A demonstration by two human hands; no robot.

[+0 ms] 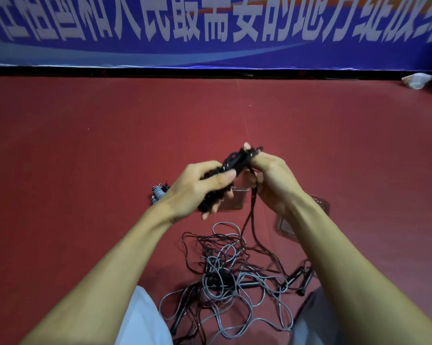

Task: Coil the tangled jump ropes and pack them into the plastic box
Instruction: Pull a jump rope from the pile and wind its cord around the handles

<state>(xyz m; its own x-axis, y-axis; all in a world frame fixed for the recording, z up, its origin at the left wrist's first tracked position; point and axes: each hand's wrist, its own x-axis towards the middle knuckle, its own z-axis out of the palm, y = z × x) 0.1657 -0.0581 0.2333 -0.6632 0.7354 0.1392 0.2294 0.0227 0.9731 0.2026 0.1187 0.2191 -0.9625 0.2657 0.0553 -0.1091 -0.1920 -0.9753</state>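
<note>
- Ropes lie tangled on the floor below my arms.
- My left hand grips a black bundle; my right hand pinches its loose cord.
- Box sits just behind.

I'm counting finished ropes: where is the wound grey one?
In the head view, the wound grey rope lies on the floor left of centre, just left of the left hand, apart from the tangled pile.

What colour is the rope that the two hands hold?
Black. The head view shows the rope best, wound into a bundle.
</note>
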